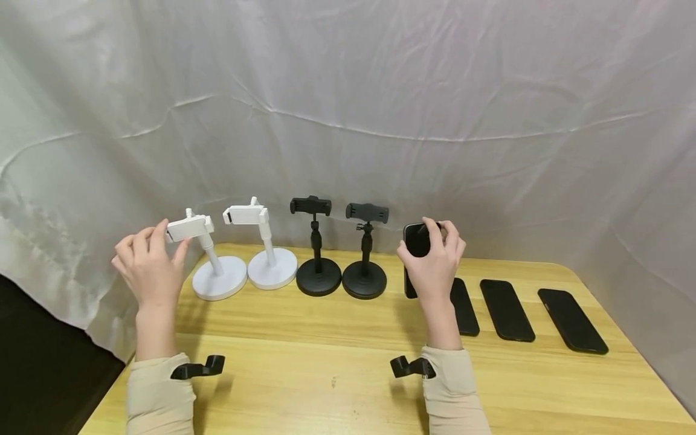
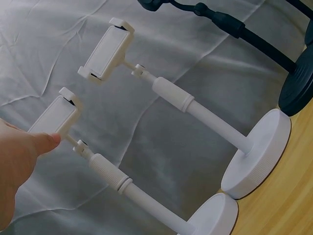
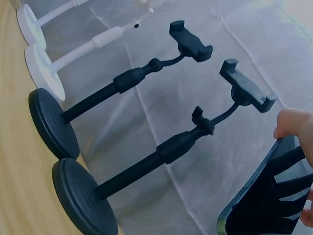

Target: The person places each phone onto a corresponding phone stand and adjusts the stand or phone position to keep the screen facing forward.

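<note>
At the far left, my left hand (image 1: 152, 266) has its fingers and thumb on the outer end of a white phone stand's clamp (image 1: 188, 229). The thumb (image 2: 46, 142) lies over the lower part of that clamp in the left wrist view. A second white phone stand (image 1: 272, 266) is right beside it. My right hand (image 1: 433, 260) grips a black smartphone (image 1: 417, 244) by its side edges and holds it upright above the table. In the right wrist view the phone (image 3: 259, 205) has its dark, reflecting screen turned toward the camera, near the outermost black phone stand (image 3: 178, 147).
Two black phone stands (image 1: 318, 275) stand in line with the white ones along the table's back edge. Several black phones (image 1: 507, 310) lie flat on the wooden table (image 1: 304, 386) at the right. A pale curtain (image 1: 348, 90) hangs close behind.
</note>
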The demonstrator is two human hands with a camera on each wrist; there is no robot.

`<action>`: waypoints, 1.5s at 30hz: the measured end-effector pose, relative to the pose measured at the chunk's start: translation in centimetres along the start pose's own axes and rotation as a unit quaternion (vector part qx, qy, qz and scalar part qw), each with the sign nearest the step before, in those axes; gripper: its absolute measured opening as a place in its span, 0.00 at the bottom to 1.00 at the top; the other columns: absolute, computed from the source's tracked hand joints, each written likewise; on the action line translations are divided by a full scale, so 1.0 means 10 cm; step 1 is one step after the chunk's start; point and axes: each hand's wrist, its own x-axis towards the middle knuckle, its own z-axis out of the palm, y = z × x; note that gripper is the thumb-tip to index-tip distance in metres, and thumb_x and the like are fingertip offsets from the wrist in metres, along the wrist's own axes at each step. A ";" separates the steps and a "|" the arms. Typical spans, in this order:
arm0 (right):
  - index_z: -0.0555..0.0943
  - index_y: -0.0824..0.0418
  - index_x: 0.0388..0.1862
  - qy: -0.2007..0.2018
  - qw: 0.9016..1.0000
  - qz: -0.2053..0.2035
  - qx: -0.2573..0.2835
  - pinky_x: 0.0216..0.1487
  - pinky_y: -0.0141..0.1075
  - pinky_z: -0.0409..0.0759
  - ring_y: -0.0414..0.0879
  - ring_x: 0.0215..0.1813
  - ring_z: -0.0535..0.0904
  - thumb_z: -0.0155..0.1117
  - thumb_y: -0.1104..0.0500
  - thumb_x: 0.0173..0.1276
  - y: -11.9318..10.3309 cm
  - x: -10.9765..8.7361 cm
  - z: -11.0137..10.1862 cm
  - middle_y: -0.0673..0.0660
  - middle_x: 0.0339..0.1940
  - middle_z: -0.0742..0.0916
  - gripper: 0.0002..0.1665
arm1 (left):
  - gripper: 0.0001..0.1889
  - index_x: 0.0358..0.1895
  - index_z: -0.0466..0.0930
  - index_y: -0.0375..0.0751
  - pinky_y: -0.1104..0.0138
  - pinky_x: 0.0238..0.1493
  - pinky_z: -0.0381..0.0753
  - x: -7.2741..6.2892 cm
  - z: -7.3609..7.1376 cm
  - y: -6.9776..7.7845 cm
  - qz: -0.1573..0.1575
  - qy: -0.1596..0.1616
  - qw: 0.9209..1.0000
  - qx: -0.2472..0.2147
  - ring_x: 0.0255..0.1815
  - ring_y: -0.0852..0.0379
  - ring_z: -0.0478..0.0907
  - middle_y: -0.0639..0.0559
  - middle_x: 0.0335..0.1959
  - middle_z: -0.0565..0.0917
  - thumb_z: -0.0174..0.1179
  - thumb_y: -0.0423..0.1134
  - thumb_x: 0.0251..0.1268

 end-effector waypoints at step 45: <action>0.79 0.55 0.58 -0.070 0.985 -0.131 0.090 0.46 0.50 0.78 0.60 0.55 0.69 0.74 0.56 0.50 -0.83 -0.33 0.17 0.63 0.60 0.76 0.32 | 0.25 0.60 0.78 0.40 0.40 0.52 0.57 0.01 -0.01 -0.02 -0.005 0.006 1.000 -0.010 0.55 0.31 0.64 0.33 0.53 0.78 0.67 0.44 0.60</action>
